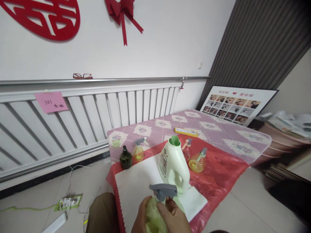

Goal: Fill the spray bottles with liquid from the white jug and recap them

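Note:
A light green spray bottle (153,217) with a grey trigger head (163,191) is held upright at the near edge of the table. My left hand (141,216) wraps around its body from the left. My right hand (176,217) closes its fingers at the bottle's neck, just under the trigger head. Right behind it stands a pale green detergent jug (173,161), uncapped, its darker green spout showing. Left of the jug are a dark pump bottle (125,158) and a clear spray bottle (138,152) with yellow liquid. Another yellow spray bottle (197,164) and a clear spray bottle (186,153) stand to its right.
White paper (136,178) lies over a red cloth (221,165) on the table. A pale green cap (116,143) and a yellow-edged case (186,131) rest farther back. Beyond are a white radiator (136,108) and a photo board (239,103). A power strip (68,202) lies on the floor.

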`<state>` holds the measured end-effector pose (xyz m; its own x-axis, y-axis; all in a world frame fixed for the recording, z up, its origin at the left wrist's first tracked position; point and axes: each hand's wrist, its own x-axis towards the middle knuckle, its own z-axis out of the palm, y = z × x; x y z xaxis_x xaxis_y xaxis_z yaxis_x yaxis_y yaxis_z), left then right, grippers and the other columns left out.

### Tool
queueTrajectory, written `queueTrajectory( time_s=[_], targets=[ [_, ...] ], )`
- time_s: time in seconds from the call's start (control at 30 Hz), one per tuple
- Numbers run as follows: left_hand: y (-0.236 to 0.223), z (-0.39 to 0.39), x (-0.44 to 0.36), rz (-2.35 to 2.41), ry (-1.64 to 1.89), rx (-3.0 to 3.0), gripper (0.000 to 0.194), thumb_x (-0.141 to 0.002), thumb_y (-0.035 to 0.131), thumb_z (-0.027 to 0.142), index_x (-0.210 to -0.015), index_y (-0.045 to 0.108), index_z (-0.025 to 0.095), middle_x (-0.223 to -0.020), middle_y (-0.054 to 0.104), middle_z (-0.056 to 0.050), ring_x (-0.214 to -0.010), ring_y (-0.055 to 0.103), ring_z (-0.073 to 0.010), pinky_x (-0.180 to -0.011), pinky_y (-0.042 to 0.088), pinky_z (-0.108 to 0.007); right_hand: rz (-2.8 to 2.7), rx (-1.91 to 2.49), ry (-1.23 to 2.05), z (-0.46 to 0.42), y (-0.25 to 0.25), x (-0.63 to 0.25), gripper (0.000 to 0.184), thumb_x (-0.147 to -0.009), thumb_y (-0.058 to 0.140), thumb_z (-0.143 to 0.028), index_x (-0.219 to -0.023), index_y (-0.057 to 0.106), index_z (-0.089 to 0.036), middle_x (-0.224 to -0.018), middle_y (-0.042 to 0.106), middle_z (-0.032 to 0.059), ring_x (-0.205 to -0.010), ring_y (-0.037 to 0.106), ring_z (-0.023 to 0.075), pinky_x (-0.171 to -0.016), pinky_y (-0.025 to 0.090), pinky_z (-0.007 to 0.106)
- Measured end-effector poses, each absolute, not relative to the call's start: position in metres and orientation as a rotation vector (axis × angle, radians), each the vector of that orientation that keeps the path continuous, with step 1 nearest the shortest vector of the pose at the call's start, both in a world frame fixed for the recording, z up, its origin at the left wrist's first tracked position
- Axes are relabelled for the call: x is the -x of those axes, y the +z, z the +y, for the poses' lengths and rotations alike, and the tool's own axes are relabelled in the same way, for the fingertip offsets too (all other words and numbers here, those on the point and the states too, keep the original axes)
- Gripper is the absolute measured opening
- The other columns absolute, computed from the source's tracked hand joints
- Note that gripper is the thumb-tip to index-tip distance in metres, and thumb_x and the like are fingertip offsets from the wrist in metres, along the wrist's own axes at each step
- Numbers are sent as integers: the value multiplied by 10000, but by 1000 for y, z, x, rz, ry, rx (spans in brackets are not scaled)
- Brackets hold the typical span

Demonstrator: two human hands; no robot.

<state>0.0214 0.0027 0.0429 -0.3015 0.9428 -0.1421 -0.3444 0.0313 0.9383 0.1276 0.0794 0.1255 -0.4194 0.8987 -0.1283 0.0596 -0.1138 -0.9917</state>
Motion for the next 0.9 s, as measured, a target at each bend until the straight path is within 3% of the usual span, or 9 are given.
queueTrajectory(
  time_s=[0.17, 0.4, 0.5, 0.6, 0.67, 0.77, 0.9],
  targets=[
    [42, 2, -19, 1221, 1560, -892, 1106, -517, 840, 661, -1397, 367, 184, -1443, 487, -201, -1343, 468, -370, -1139, 353, -439, -1529, 1014, 1664, 85, 125, -128, 454, -716, 697, -609, -888, 776, -196, -964, 793, 112, -997, 700, 324, -974, 501, 432],
    [40, 4, -21, 1194, 1597, -909, 1228, -471, 806, 751, -1431, 300, 176, -1446, 455, -221, -1320, 491, -378, -1099, 406, -417, -1335, 954, 1783, 81, 124, -120, 475, -652, 764, -604, -884, 759, -190, -862, 785, 93, -843, 721, 283, -842, 559, 382],
    [37, 5, -20, 1224, 1577, -855, 1129, -535, 772, 751, -1403, 342, 170, -1411, 500, -215, -1312, 504, -367, -1113, 394, -418, -1364, 942, 1782, 83, 122, -122, 449, -689, 739, -606, -849, 761, -187, -888, 786, 98, -863, 716, 283, -855, 553, 387],
    [33, 6, -19, 1285, 1535, -713, 951, -659, 681, 746, -1362, 398, 171, -1410, 510, -209, -1267, 555, -330, -1088, 418, -381, -1336, 1005, 1801, 83, 115, -119, 455, -611, 806, -581, -827, 753, -184, -764, 777, 80, -737, 710, 264, -757, 568, 371],
    [30, 7, -18, 1293, 1539, -654, 916, -664, 684, 726, -1345, 425, 170, -1416, 505, -211, -1230, 583, -322, -1059, 441, -369, -1268, 999, 1781, 80, 111, -116, 486, -567, 835, -577, -831, 749, -178, -746, 773, 78, -726, 709, 261, -740, 567, 364],
    [29, 7, -17, 1278, 1569, -607, 835, -669, 703, 679, -1304, 486, 182, -1366, 558, -194, -1208, 596, -323, -1050, 445, -383, -1260, 932, 1731, 75, 110, -113, 509, -623, 786, -624, -872, 750, -182, -850, 784, 88, -825, 710, 274, -808, 555, 368],
    [33, 5, -16, 1299, 1571, -550, 694, -700, 692, 654, -1221, 565, 214, -1299, 618, -151, -1243, 569, -318, -1062, 438, -381, -1391, 941, 1596, 73, 110, -114, 409, -705, 729, -597, -886, 726, -230, -899, 766, 56, -869, 686, 253, -837, 543, 330]
  ],
)
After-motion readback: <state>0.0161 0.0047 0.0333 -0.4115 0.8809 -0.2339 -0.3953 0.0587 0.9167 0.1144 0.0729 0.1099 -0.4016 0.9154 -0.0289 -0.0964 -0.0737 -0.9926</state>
